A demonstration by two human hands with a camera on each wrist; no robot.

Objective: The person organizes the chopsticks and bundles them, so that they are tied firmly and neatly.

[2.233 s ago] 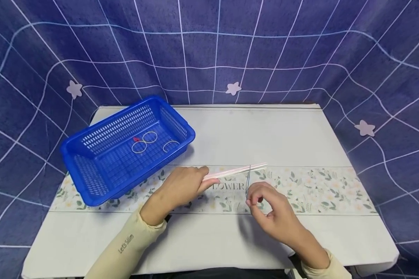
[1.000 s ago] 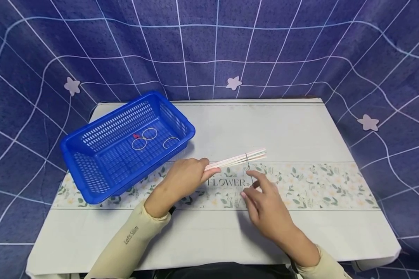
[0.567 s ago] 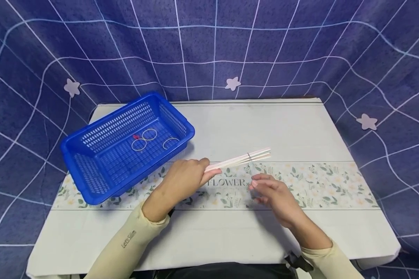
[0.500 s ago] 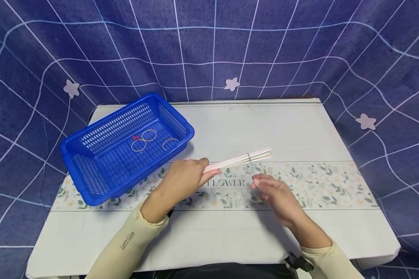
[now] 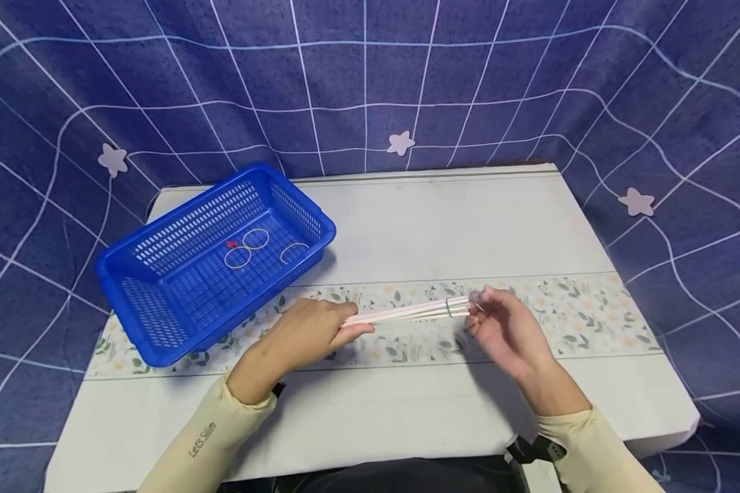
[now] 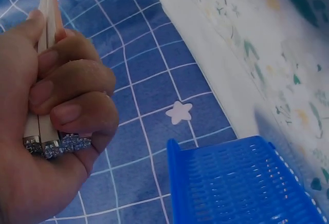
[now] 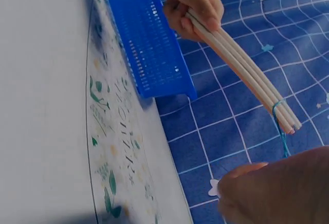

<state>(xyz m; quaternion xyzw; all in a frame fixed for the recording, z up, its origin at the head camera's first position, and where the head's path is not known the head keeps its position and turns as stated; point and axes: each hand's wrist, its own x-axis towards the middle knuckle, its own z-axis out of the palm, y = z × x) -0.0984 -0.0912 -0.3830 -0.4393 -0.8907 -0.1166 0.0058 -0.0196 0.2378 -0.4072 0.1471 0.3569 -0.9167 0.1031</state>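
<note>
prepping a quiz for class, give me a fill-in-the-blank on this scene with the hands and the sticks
1. The left hand grips one end of a bundle of thin ____.
2. The rubber band around the bundle sits near the end by the ____ hand.
3. The basket on the table is ____ in colour.
4. Three loose rubber bands lie inside the ____.

Missing words: sticks; right; blue; basket

The basket (image 5: 160, 287) was bright blue, its walls a grid of small holes, with pale rings (image 5: 255, 239) and one red scrap (image 5: 231, 244) inside. The sticks (image 5: 407, 312) were pale pink-white, tied by a blue-green band (image 7: 280, 126) (thin as thread). The worktop (image 5: 444, 226) cloth was white with a green-leaved floral strip. The backdrop (image 5: 370, 75) was navy, white-gridded, with pale stars. Both sleeves (image 5: 203, 438) were cream.
</note>
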